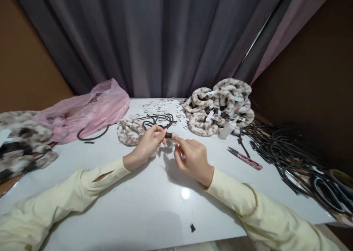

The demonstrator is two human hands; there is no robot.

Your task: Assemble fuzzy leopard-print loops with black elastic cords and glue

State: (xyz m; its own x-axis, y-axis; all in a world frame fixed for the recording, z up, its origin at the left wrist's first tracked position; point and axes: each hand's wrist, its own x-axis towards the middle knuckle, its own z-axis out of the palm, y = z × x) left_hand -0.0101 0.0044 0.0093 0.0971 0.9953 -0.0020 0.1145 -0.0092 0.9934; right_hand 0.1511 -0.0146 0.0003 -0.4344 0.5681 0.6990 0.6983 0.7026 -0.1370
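Note:
My left hand (147, 144) is closed around a fuzzy cream-and-brown headband (128, 132) on the white table (154, 199), pinching its dark end (168, 135). My right hand (191, 157) is closed too, its fingertips pinching something small and pale right next to that dark end; I cannot make out what it is. Both sleeves are pale yellow. Several thin black bare bands (158, 119) lie just behind my hands.
A pile of finished fuzzy headbands (220, 105) sits at the back right, with a small white bottle (228, 128) beside it. Pink-handled snips (245, 158) lie to the right. Black bands (292, 151) are heaped at far right. A pink plastic bag (88, 109) and more fuzzy fabric (22, 144) lie left.

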